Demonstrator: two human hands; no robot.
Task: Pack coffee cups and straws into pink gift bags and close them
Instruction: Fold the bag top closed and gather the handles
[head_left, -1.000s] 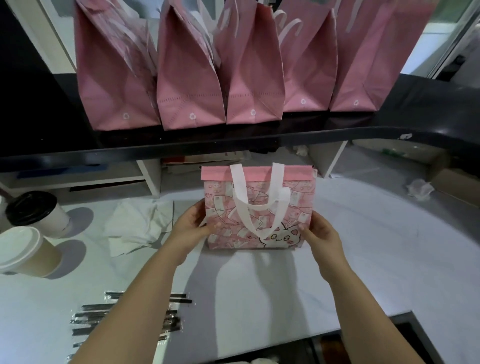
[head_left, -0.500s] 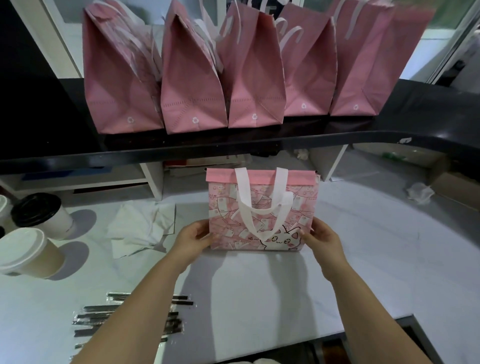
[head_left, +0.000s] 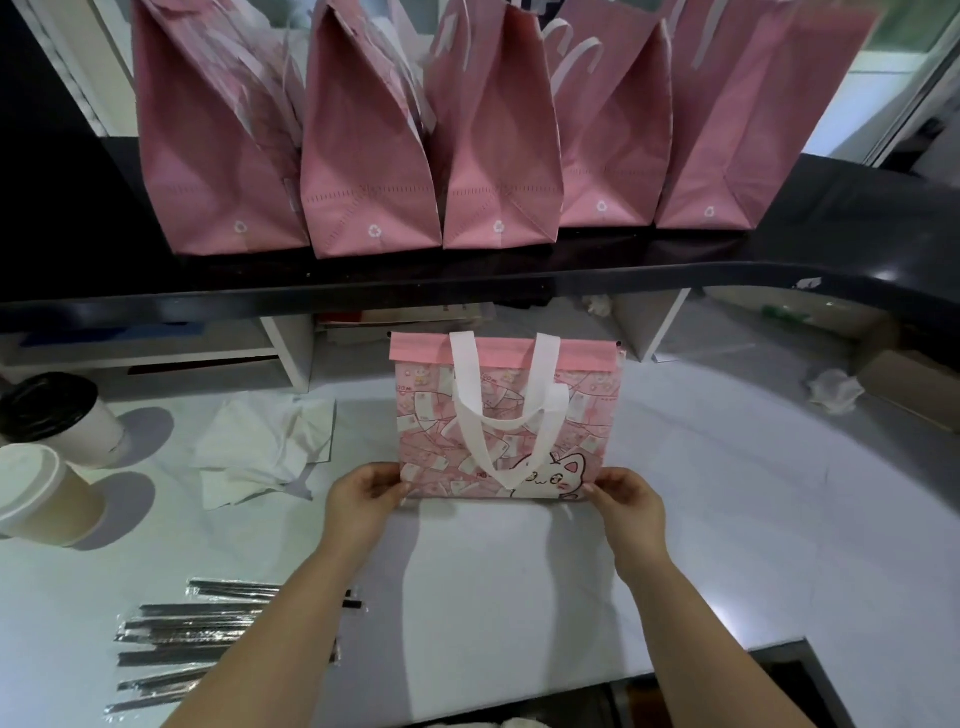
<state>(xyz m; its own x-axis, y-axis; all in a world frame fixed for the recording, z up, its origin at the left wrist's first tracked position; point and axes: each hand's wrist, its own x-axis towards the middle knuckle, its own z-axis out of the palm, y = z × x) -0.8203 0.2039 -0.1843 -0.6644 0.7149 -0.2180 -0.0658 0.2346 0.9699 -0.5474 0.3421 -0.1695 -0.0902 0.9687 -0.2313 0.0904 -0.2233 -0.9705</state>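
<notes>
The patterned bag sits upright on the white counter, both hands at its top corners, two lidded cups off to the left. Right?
Not quite. The head view shows the left hand and right hand gripping the patterned bag at its bottom corners, not the top. The rest holds: bag upright on the white counter, two lidded cups to the left.

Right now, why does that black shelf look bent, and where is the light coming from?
Head view: the wide-angle lens bows the black shelf; cups cast shadows rightward, so light comes from the left; glare spots the shelf's right end; the bag is sharp, frame edges soft.
</notes>
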